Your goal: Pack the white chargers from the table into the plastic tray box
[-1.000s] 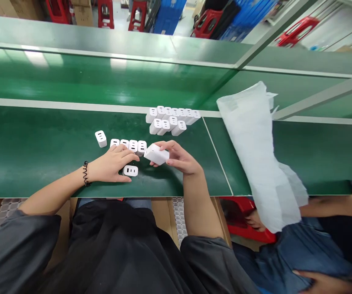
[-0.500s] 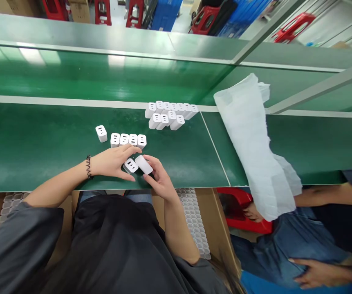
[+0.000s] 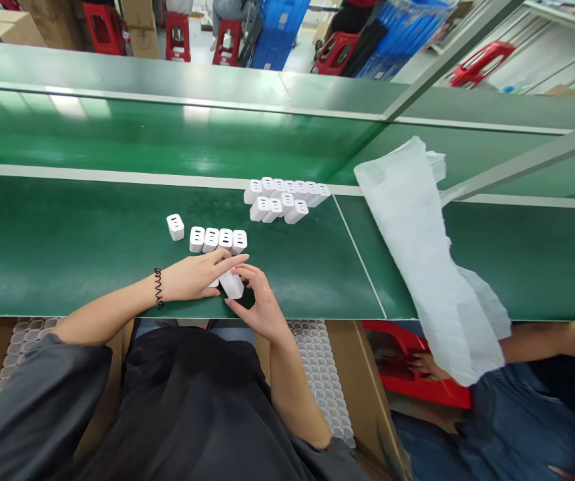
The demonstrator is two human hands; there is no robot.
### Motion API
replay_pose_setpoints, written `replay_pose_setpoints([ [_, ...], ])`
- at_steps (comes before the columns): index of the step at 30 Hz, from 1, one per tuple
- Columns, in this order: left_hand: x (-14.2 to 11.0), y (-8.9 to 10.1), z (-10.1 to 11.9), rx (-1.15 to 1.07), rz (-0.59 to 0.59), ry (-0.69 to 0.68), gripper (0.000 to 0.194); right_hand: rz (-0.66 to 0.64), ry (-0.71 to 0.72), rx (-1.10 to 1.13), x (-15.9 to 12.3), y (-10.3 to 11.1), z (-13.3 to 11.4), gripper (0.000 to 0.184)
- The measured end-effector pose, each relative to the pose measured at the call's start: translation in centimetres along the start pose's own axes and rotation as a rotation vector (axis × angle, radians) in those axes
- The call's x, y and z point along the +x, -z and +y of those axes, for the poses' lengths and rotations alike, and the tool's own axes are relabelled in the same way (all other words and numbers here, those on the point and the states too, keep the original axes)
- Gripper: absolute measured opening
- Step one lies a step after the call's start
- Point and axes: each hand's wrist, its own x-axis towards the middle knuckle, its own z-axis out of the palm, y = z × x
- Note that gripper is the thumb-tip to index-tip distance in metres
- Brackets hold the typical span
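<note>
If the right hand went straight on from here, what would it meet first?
The right hand would first meet the white charger just ahead, possibly already touching it, then probably the left hand.

Left hand point(image 3: 190, 276) palm down, index finger point(image 3: 238, 260) extended; right hand point(image 3: 263, 306) curved, thumb point(image 3: 238, 308) apart; forearms point(image 3: 111, 305) angled inward.

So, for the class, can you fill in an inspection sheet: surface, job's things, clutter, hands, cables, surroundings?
Surface: green bench, pale line crossing it.
Job's things: four white blocks in a row, a lone block to their left, a block cluster farther back.
Clutter: white sheeting hanging past the front edge.
Hands: left hand over a partly hidden block; right hand at another block, grip unclear.
Cables: nothing seen.
Surroundings: red stools, blue crates; another person's hand at right.
</note>
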Motion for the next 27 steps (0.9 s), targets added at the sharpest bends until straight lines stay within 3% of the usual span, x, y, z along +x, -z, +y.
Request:
replay_pose_setpoints([
  [6,0.0,0.0,0.0,0.009,-0.042,-0.003,0.082,0.084,0.077,0.064,0.2,-2.5,0.2,0.046],
  [9,-0.2,0.6,-0.1,-0.007,-0.063,-0.010,0.088,0.056,0.122,0.028,0.2,-2.8,-0.1,0.055],
  [11,-0.3,1.4,-0.4,-0.046,-0.059,-0.029,0.089,-0.017,0.123,0.042,0.3,-1.7,-0.3,0.067],
  [13,-0.3,2.4,-1.0,-0.095,0.003,-0.025,0.079,-0.057,0.107,0.054,0.7,0.2,-0.3,0.066],
  [17,0.0,3.5,-2.9,-0.054,0.266,0.088,0.055,0.020,0.097,-0.079,3.8,4.5,0.2,0.049],
  [19,0.3,3.2,-3.8,0.011,0.340,0.124,0.051,-0.030,0.110,-0.178,6.2,5.9,0.7,0.051],
  [23,0.9,1.8,-4.8,0.032,0.322,0.127,0.052,-0.242,0.184,-0.228,10.5,6.8,1.8,0.056],
  [27,1.4,0.9,-4.9,0.038,0.309,0.130,0.048,-0.418,0.283,-0.138,12.2,6.1,3.0,0.059],
])
